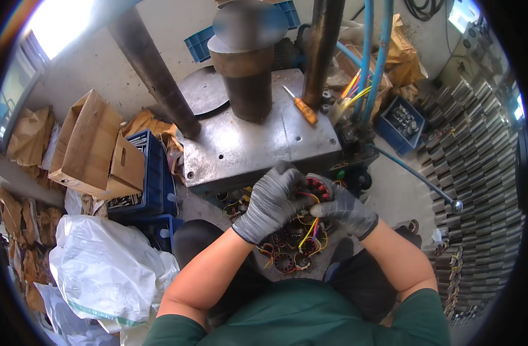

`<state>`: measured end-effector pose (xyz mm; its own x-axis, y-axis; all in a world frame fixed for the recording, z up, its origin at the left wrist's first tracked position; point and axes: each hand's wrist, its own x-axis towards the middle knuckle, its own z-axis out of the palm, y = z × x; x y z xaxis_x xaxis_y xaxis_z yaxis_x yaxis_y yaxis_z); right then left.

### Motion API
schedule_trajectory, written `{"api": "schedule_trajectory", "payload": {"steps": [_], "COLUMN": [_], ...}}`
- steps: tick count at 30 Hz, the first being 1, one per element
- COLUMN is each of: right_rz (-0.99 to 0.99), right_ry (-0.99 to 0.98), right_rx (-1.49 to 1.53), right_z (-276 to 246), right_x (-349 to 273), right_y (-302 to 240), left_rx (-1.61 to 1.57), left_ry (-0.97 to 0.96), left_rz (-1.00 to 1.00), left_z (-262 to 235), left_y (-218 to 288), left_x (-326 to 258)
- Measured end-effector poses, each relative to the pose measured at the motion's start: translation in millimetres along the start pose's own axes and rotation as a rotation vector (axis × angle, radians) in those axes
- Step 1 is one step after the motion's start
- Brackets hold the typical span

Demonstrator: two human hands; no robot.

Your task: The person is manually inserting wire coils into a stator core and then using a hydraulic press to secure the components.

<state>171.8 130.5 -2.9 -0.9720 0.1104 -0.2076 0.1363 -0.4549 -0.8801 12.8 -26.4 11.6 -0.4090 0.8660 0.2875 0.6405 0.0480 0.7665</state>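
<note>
Left hand (277, 199), gloved in grey knit, has its grip closed on one side of a round, red-wound metal stator (317, 187) with coloured leads; the right hand (346, 210), gloved alike, clasps the other side, just before the scuffed silvery steel plate (258, 150)!

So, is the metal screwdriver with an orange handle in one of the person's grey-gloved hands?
No, the screwdriver lies on the flat grey metal plate, apart from the left hand and the right hand.
</note>
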Motion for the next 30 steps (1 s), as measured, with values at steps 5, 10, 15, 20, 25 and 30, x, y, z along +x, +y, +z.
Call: {"api": "schedule_trajectory", "payload": {"steps": [5, 10, 15, 20, 25, 30], "right_rz": [-0.043, -0.055, -0.105, -0.063, -0.046, -0.076], "right_ry": [0.054, 0.101, 0.159, 0.192, 0.137, 0.051], "right_rx": [0.042, 0.018, -0.162, -0.19, -0.195, -0.31], "right_z": [6.2, 5.5, 1.3, 8.6, 15.5, 11.4], "right_x": [-5.4, -7.9, -9.1, -6.5, -4.4, -3.6], "right_y": [-2.5, 1.9, 12.5, 17.1, 12.4, 13.8], "left_rx": [-0.207, -0.777, -0.419, 0.109, 0.262, 0.313], "left_ry": [-0.148, -0.207, -0.184, -0.07, -0.099, -0.129], "left_rz": [-0.177, -0.253, -0.176, -0.082, -0.122, -0.15], "left_z": [5.8, 17.0, 13.7, 23.2, 23.8, 22.7], "left_y": [-19.6, -22.0, -12.7, -8.5, -8.5, -9.3], "left_x": [5.3, 3.7, 4.7, 6.6, 10.6, 9.5]}}
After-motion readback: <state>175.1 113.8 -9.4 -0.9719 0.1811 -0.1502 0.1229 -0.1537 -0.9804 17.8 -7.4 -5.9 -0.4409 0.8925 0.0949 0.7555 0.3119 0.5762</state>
